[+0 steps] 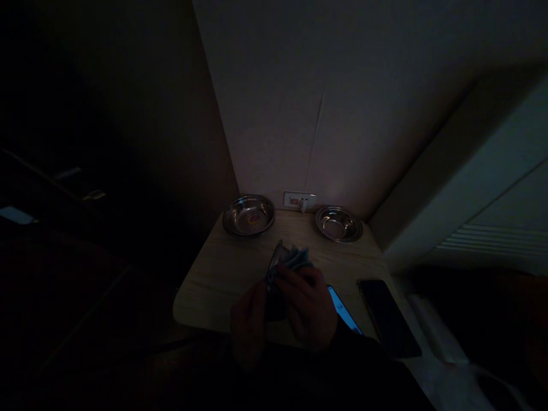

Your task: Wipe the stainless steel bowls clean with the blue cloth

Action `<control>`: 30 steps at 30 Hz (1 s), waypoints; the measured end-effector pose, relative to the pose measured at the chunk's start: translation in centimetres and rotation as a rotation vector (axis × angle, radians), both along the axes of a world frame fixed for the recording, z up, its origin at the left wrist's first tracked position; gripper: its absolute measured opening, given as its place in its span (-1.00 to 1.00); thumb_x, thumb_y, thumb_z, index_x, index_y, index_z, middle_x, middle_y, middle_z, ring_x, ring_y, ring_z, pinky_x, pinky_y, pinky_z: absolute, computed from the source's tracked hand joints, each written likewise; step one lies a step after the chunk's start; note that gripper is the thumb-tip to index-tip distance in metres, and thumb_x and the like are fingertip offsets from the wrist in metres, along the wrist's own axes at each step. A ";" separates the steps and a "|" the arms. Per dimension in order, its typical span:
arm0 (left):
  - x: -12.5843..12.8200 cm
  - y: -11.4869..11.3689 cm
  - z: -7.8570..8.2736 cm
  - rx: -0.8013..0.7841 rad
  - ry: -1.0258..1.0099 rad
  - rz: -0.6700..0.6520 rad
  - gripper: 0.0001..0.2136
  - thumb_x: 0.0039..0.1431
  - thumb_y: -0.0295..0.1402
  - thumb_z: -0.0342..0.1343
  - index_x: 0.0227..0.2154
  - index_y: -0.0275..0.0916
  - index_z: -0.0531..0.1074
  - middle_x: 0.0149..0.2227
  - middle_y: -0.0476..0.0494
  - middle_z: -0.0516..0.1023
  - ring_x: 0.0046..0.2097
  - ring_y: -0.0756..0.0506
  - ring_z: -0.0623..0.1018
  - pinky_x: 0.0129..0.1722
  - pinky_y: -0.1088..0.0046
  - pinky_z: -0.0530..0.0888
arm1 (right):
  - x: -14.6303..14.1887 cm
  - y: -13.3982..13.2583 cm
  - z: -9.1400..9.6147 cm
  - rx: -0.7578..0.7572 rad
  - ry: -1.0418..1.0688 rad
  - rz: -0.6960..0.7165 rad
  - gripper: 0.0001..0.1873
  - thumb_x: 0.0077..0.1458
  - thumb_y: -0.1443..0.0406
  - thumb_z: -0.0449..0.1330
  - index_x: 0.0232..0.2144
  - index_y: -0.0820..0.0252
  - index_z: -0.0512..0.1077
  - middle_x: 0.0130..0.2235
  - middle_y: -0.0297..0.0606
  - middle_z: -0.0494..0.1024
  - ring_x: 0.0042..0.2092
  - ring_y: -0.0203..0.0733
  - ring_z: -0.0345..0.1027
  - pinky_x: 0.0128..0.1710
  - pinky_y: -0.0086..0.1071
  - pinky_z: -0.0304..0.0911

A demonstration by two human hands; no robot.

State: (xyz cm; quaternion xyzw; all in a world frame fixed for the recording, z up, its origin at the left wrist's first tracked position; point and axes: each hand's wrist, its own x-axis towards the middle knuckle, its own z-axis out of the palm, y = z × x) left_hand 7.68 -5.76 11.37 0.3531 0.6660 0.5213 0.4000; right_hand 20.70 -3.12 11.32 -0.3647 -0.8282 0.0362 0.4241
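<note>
A shiny metal bowl (278,256) stands tilted up on its edge between my hands, above the front of the small table. My left hand (249,319) is closed on its near left side, with the fingertips partly in shadow. My right hand (307,305) grips a crumpled bluish cloth (296,260) and presses it against the bowl's surface. Much of the bowl is hidden by my fingers and the dark.
On the wooden table (205,285), a steel bowl (249,216) lies at back left and a smaller steel bowl (338,224) at back right. A wall socket (299,200) is between them. A lit phone (343,310) and a dark flat case (389,318) lie at right.
</note>
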 end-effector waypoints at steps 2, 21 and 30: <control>0.0 0.0 0.0 -0.002 0.006 -0.001 -0.56 0.04 0.00 0.00 -0.43 -0.32 0.55 -0.38 -0.24 0.62 -0.32 -0.18 0.56 -0.34 0.37 0.48 | -0.2 0.2 0.0 -0.024 0.003 -0.035 -0.60 0.08 0.42 0.00 -0.03 0.25 0.43 0.06 -0.17 0.47 -0.09 -0.02 0.20 -0.12 -0.12 0.27; 0.0 -0.4 0.3 -0.094 0.050 0.104 -0.51 0.05 0.07 -0.04 -0.50 -0.27 0.54 -0.45 -0.23 0.60 -0.38 -0.16 0.56 -0.41 0.39 0.46 | -1.2 0.5 0.2 -0.081 0.030 -0.098 -0.59 0.07 0.40 0.02 -0.03 0.17 0.45 0.04 -0.21 0.48 -0.08 0.01 0.21 -0.13 -0.08 0.26; -0.3 -0.7 0.1 -0.128 0.133 0.168 -0.46 -0.04 0.12 0.01 -0.40 -0.32 0.56 -0.33 -0.34 0.61 -0.23 -0.26 0.57 -0.26 0.28 0.48 | -1.0 -0.3 0.3 -0.080 0.036 -0.092 -0.61 0.09 0.39 0.01 -0.05 0.21 0.45 0.04 -0.16 0.48 -0.07 0.01 0.23 -0.16 -0.10 0.27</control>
